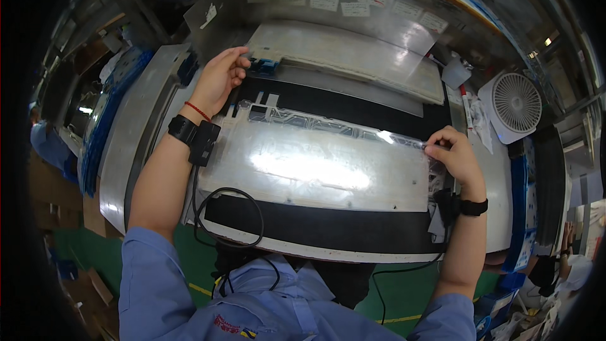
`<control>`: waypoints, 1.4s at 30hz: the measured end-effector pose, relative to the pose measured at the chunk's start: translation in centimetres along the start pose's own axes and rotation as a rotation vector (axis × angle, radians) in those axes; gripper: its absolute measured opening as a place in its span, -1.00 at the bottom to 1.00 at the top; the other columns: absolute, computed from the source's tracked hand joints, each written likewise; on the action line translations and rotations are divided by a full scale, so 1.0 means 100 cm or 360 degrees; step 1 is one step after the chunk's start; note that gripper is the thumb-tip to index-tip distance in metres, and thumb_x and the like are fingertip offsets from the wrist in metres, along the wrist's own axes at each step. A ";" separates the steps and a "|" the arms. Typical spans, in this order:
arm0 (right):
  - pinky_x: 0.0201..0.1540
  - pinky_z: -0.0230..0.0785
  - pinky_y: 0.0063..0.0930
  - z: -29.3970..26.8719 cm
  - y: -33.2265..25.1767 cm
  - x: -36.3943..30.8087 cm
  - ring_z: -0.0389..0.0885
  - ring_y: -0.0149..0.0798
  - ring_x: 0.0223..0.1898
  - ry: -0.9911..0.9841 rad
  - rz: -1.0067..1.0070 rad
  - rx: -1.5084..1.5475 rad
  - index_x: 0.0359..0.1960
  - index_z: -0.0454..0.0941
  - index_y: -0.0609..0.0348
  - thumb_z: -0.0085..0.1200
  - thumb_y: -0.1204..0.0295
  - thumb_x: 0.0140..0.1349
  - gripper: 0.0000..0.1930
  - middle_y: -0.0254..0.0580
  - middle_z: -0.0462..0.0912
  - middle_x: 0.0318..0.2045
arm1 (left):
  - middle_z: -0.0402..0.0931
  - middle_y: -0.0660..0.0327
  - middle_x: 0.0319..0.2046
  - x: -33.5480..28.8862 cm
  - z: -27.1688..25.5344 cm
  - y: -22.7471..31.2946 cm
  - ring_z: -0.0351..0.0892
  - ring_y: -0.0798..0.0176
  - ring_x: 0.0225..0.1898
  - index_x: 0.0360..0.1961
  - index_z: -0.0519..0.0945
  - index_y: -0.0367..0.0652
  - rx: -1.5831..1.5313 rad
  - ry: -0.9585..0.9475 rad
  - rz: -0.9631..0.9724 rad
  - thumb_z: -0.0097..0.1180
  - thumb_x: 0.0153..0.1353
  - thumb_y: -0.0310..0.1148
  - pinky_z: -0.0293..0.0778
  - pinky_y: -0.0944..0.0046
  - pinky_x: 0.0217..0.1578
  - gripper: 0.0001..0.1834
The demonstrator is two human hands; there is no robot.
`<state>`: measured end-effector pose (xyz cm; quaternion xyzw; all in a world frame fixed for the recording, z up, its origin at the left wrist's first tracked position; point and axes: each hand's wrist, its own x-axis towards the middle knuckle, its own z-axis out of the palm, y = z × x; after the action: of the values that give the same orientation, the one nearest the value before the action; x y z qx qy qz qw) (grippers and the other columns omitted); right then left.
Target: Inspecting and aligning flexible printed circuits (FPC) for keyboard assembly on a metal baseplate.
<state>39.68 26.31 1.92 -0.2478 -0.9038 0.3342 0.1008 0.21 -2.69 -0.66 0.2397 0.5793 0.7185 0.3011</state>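
A clear plastic sheet (334,125) with thin printed outlines lies over a pale metal plate (284,186) on the bench. At the sheet's right end, my right hand (457,156) pinches its edge between thumb and fingers. My left hand (221,79) is raised past the plate's far left corner, its fingers loosely bent and apart, with nothing visible in them. Just right of those fingertips is a small blue piece (264,66), by the end of a second long metal plate (341,50). Whether the fingers touch it, I cannot tell.
Black matting (303,224) covers the bench under the plate. A black cable (230,191) loops from my left wrist over the near edge. A white fan (512,107) and a white bottle (456,74) stand at the right. Handwritten labels (322,1) line the back panel.
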 end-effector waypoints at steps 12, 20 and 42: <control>-0.33 0.28 -0.70 0.005 0.012 0.008 0.45 -0.58 -0.41 0.0511 0.0264 0.0931 -0.29 0.55 0.18 0.12 0.53 0.19 -0.93 -0.45 0.55 -0.43 | 0.56 0.30 -0.39 -0.007 0.011 0.009 0.41 0.54 -0.48 -0.22 0.51 -0.18 0.0267 -0.0266 -0.0226 -0.15 0.40 -0.20 0.30 0.54 -0.45 -0.72; -0.41 0.24 -0.74 0.004 0.005 0.011 0.40 -0.61 -0.49 0.0686 0.0313 0.1199 -0.24 0.53 0.17 0.00 0.40 0.32 -0.87 -0.49 0.51 -0.48 | 0.53 0.32 -0.42 -0.003 0.010 0.000 0.45 0.50 -0.38 -0.20 0.51 -0.21 0.0327 -0.0067 0.0064 -0.08 0.37 -0.28 0.37 0.54 -0.32 -0.78; -0.65 0.11 -0.76 -0.003 0.008 0.008 0.34 -0.60 -0.70 0.0748 0.0031 0.1349 -0.30 0.49 0.18 -0.09 0.23 0.38 -0.73 -0.32 0.57 -0.56 | 0.49 0.29 -0.37 -0.004 0.012 0.005 0.42 0.43 -0.31 -0.26 0.51 -0.11 -0.0591 -0.0041 0.0217 -0.17 0.40 -0.14 0.34 0.38 -0.27 -0.69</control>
<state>39.44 27.43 1.63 -0.2621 -0.6385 0.6089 0.3911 1.26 -2.26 0.08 0.2280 0.4152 0.8287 0.2982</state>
